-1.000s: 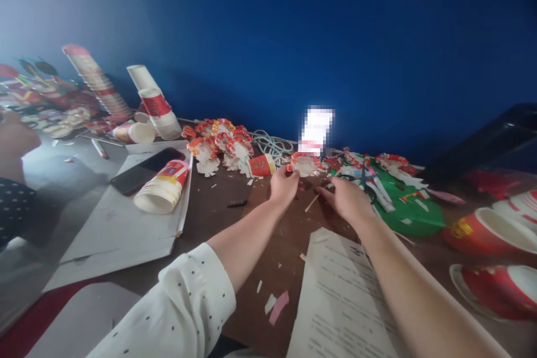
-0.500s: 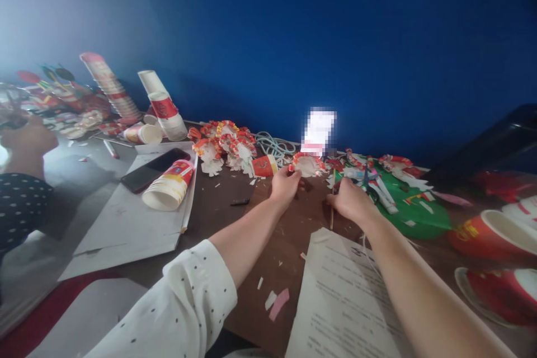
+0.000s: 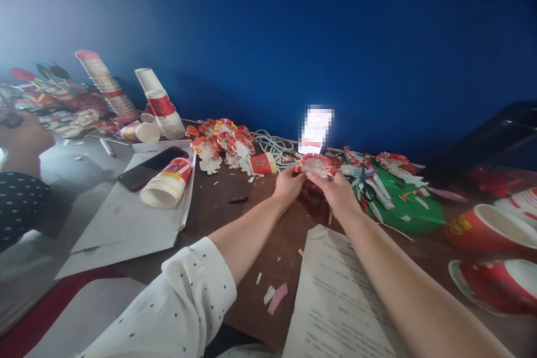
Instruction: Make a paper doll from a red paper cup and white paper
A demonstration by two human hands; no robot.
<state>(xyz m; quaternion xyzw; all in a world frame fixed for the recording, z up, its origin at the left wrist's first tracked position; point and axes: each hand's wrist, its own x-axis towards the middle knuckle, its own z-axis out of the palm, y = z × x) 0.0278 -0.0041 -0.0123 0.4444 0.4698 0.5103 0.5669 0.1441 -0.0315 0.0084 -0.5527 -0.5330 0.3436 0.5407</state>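
Left grip [image 3: 289, 185], right grip [image 3: 335, 193] — snug on paper ring [image 3: 318, 166] edge — room over tabletop [image 3: 281, 240] between forearms [image 3: 239, 246]

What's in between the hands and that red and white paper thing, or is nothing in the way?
Nothing that I can see. The left hand and right hand both touch the red and white paper thing. The bright, blurred panel is behind it, not in between.

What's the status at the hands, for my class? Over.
Left hand pinching red-rimmed round white paper piece. Right hand against it, grip unclear. Dark-blue scissors farther right; nothing visibly blocking.
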